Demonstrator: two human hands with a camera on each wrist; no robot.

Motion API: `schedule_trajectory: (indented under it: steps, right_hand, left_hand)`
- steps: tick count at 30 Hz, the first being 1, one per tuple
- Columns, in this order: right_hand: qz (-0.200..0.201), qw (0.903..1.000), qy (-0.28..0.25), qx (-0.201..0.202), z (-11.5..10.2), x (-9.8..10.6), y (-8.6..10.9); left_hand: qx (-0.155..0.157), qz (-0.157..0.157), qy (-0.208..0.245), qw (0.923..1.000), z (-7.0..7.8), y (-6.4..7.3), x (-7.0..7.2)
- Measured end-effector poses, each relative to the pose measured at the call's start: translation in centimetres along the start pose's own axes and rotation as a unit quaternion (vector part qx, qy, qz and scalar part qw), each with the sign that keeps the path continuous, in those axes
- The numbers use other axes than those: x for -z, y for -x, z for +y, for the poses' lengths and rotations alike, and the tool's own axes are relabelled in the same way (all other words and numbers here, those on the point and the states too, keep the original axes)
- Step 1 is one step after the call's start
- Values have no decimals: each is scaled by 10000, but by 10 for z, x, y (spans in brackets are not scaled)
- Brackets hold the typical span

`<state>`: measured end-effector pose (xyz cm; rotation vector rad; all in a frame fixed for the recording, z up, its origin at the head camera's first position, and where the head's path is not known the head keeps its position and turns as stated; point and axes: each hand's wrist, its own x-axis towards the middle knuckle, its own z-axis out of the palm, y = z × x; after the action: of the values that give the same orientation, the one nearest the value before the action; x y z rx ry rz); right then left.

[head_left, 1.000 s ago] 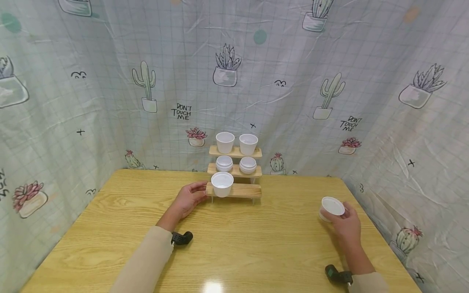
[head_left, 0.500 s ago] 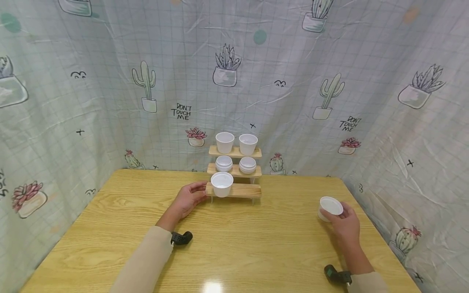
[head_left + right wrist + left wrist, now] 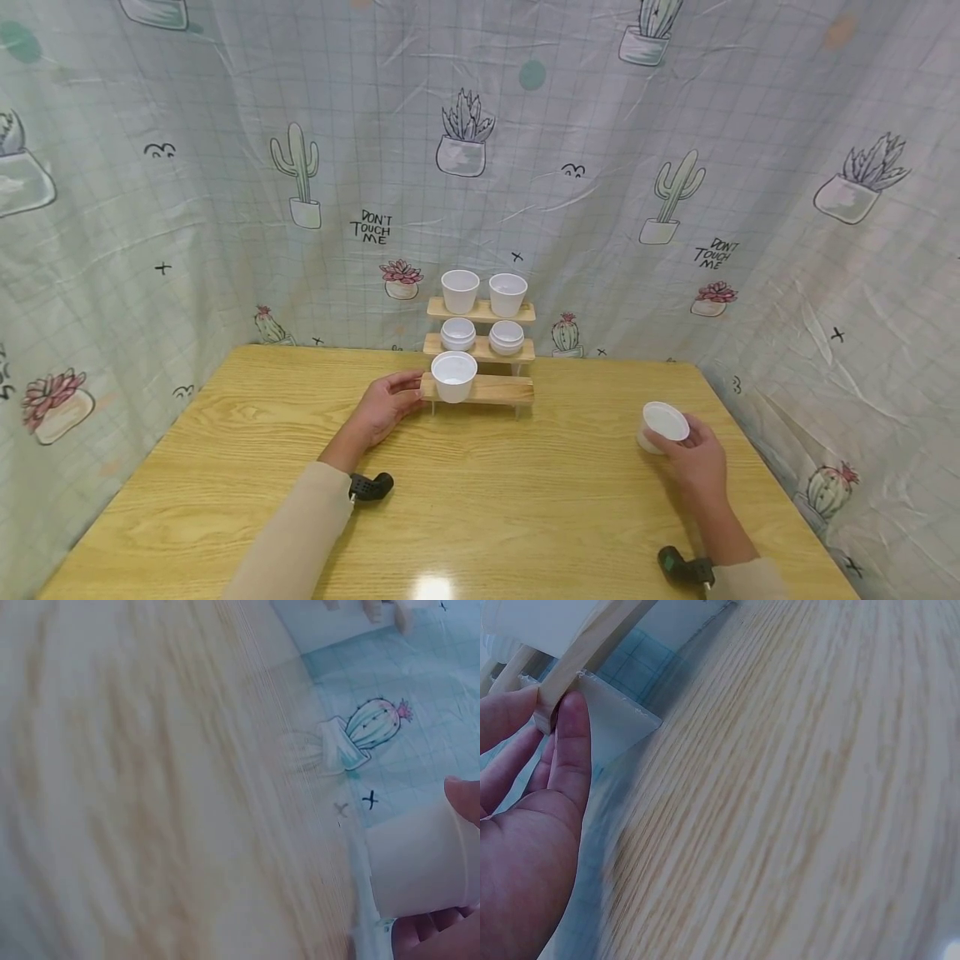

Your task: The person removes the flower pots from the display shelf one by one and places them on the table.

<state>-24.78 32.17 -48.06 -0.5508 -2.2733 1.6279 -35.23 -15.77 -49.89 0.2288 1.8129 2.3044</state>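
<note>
A small three-step display stand point(image 3: 504, 389) with wooden boards and clear supports stands at the table's back middle. My left hand point(image 3: 386, 407) pinches the left end of its lowest board point(image 3: 564, 679) between thumb and fingers. My right hand point(image 3: 701, 465) grips a white flowerpot point(image 3: 664, 423) by its side, over the right part of the table; in the right wrist view the pot's wall point(image 3: 416, 862) shows between thumb and fingers. Another white pot point(image 3: 454, 379) sits on the left of the lowest board, whose right part is bare.
Two rounded white pots point(image 3: 458, 335) stand on the middle board and two taller white pots point(image 3: 461, 293) on the top one. Behind the wooden table point(image 3: 480, 500) hangs a cactus-print cloth point(image 3: 570, 217), which also lines both sides.
My right hand has moved a little to the left with the white flowerpot in it. The left hand stays at the stand's lowest board.
</note>
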Motion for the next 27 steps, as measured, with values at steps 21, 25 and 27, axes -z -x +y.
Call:
schedule_trajectory:
  steps: [21, 25, 27]
  right_hand:
    - [-434, 9976, 16, 539, -9, -25, 19]
    - [-548, 9965, -3, 628, -10, -30, 21]
    - [-592, 9957, -25, 713, -10, -33, 22]
  left_hand:
    - [104, 19, -81, 9999, 1, -1, 0]
    - [92, 4, -48, 9999, 0, 0, 0]
    - [89, 12, -27, 10000, 0, 0, 0]
